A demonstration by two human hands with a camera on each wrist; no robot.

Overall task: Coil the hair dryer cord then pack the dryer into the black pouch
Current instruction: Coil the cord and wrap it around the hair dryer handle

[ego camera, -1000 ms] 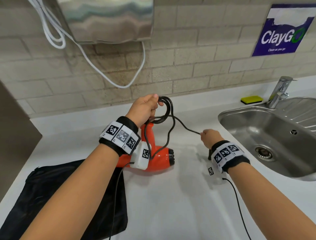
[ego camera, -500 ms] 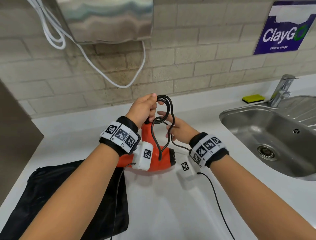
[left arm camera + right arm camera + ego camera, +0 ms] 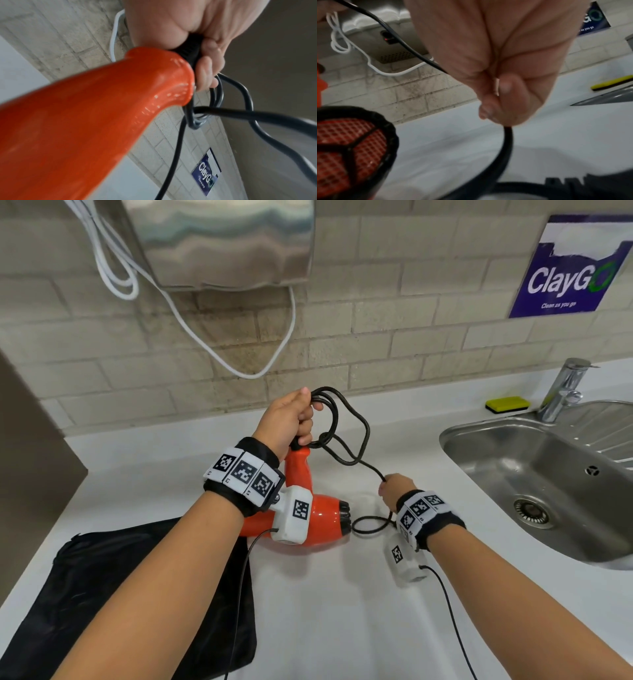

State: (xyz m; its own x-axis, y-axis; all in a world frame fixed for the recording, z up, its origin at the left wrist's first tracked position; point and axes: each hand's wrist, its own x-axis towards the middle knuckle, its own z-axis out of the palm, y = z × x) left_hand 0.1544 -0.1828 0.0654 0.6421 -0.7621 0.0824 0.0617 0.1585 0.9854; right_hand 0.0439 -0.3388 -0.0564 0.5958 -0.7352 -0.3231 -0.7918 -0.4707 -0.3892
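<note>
An orange hair dryer (image 3: 318,518) lies on the white counter, its handle (image 3: 85,108) pointing up. My left hand (image 3: 291,419) grips the top of the handle together with several loops of the black cord (image 3: 346,419). From the loops the cord runs down to my right hand (image 3: 395,491), which is closed round it just right of the dryer's nozzle (image 3: 351,148). Below that hand the cord (image 3: 506,146) curls on the counter. The black pouch (image 3: 102,594) lies flat at the lower left, partly under my left forearm.
A steel sink (image 3: 548,484) with a tap (image 3: 561,392) and a yellow sponge (image 3: 507,404) lies to the right. A metal wall dispenser (image 3: 222,241) with a white cable (image 3: 205,347) hangs above. A dark panel (image 3: 30,467) stands at the left.
My right hand has moved from the loops at the handle out to the lower right along the cord. One more loop now hangs from my left hand.
</note>
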